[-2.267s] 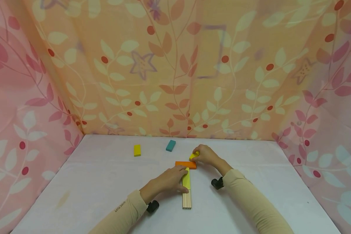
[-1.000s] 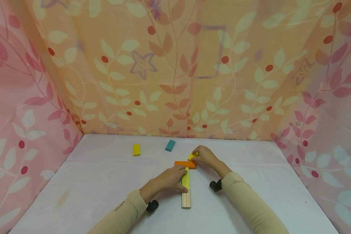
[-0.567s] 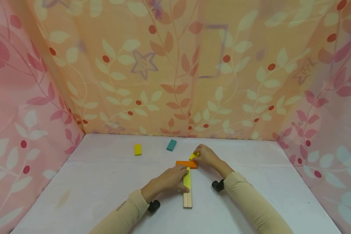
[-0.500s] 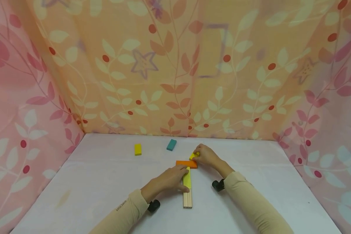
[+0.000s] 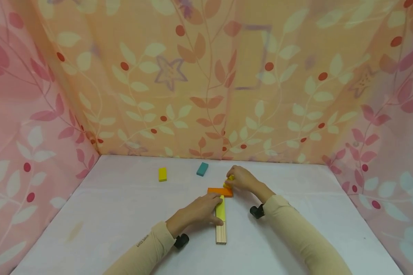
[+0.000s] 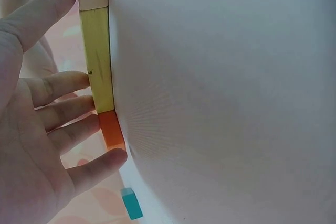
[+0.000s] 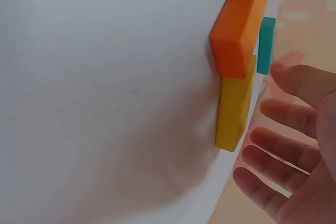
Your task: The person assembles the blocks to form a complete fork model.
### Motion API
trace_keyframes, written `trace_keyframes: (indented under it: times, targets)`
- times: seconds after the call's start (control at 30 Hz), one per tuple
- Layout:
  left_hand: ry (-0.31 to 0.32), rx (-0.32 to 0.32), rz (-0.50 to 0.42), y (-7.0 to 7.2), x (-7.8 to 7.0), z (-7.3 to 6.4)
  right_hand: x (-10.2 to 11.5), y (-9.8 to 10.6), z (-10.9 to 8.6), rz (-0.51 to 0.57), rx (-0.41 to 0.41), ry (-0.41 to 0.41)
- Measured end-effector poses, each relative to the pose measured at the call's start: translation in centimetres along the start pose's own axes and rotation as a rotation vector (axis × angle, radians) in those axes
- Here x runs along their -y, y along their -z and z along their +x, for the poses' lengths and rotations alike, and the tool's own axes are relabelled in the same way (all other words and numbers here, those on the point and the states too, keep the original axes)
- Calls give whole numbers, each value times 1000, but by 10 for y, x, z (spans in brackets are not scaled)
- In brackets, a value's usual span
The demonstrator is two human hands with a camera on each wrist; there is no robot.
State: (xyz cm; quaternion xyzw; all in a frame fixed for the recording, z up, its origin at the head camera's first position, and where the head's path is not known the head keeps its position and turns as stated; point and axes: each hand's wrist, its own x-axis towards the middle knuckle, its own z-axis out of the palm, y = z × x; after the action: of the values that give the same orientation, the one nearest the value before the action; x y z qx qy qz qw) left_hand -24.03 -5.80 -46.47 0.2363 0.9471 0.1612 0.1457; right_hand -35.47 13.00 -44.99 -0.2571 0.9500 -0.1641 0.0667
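My left hand (image 5: 197, 211) rests with spread fingers along a row of wooden blocks. Its thumb is at the plain wood block (image 5: 221, 236), and its fingertips lie along the light yellow block (image 6: 97, 61) and the orange block (image 6: 112, 129). The orange block lies crosswise at the far end of the light yellow one. My right hand (image 5: 242, 178) is over a deeper yellow block (image 7: 234, 111) at the orange block's right end. In the right wrist view its fingers (image 7: 283, 145) are loosely extended, with a gap between them and that block.
A teal block (image 5: 202, 169) lies at the back of the white table (image 5: 124, 214), and another yellow block (image 5: 162, 174) lies farther left. Patterned cloth (image 5: 141, 95) hangs behind the table and on both sides.
The yellow block by my right hand has turned slightly, and the right fingers have shifted on it. My left hand and the other blocks hold their places.
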Motion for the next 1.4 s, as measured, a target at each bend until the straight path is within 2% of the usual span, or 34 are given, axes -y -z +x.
trace_keyframes:
  times: [0.17, 0.43, 0.67, 0.93, 1.23, 1.4]
  targets:
    - [2, -6, -11, 2, 0, 1, 3, 4, 10, 30, 3, -24]
    - [19, 13, -8, 1, -2, 2, 2, 1, 21, 51, -18, 33]
    - [26, 8, 4, 1, -3, 1, 6, -2, 29, 117, -44, 32]
    - [21, 12, -2, 1, -3, 0, 13, -8, 39, 168, -27, 42]
    - [8, 10, -10, 1, -1, -1, 21, -14, 52, 167, 10, 71]
    - [-8, 1, -7, 2, -1, -1, 27, -16, 60, 175, 3, 86]
